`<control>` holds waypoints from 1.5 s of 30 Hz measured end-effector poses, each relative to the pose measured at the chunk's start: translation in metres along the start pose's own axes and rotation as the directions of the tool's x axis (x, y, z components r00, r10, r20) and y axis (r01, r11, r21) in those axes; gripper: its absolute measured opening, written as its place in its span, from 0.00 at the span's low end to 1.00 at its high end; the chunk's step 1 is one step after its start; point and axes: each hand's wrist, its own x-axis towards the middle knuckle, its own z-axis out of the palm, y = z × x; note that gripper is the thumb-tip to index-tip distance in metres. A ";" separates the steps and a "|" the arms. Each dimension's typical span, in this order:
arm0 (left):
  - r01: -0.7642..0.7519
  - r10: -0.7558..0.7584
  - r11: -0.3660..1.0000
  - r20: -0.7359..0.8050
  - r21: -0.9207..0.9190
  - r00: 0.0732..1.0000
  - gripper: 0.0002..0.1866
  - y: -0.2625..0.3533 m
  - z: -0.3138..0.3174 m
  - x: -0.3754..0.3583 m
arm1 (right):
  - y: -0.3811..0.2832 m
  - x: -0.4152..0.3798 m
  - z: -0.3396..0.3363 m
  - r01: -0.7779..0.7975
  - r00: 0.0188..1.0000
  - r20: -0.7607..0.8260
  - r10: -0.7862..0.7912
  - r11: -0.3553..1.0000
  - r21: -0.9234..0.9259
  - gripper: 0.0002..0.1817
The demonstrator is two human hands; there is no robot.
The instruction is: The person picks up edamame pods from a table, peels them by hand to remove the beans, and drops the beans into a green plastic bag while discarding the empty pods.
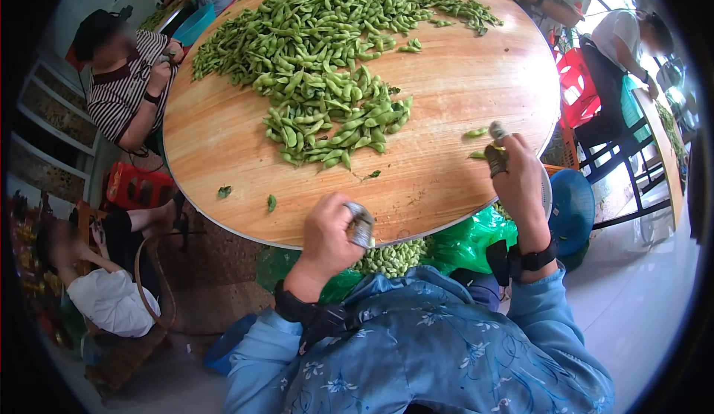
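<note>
A big heap of green edamame pods (320, 64) lies across the round wooden table (446, 101). At its near edge my left hand (327, 232) is closed, its fingers curled and a greyish wrap on the thumb. Whatever that hand may hold is hidden. Farther right, my right hand (520, 176) is over the tabletop with covered thumb and forefinger apart. Two loose pods (476, 133) lie just left of its fingertips. Below the table edge, shelled beans (394, 258) are gathered beside a green plastic bag (472, 239).
Small leaf scraps (271, 203) lie near the table's front. A blue basket (571, 209) stands at the right beneath the edge. Red stools (139, 185) are on both sides. A person in a striped shirt (126, 79) sits at the left; other people sit around.
</note>
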 end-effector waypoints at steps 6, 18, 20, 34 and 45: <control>-0.350 0.348 0.937 0.165 -0.017 0.923 0.11 0.024 0.017 -0.024 | -0.056 -0.011 0.031 0.310 0.900 0.172 -0.400 0.866 0.393 0.08; -0.102 0.113 0.969 0.036 -0.224 0.993 0.09 0.018 -0.003 -0.022 | 0.003 0.017 0.033 0.241 0.928 0.250 -0.275 0.957 0.161 0.08; -0.028 0.018 0.985 -0.063 -0.173 0.998 0.05 0.014 -0.008 -0.004 | 0.031 0.019 0.009 0.167 0.975 0.137 -0.174 0.984 0.058 0.06; -0.315 0.270 0.793 0.164 0.521 0.949 0.07 -0.014 -0.011 0.054 | -0.015 -0.032 0.008 -0.403 0.883 0.453 -0.125 0.294 0.867 0.11; -0.054 0.032 0.976 -0.105 -0.212 0.994 0.09 0.044 -0.003 0.007 | -0.067 -0.038 0.024 -0.675 0.661 0.696 -0.280 0.183 0.714 0.14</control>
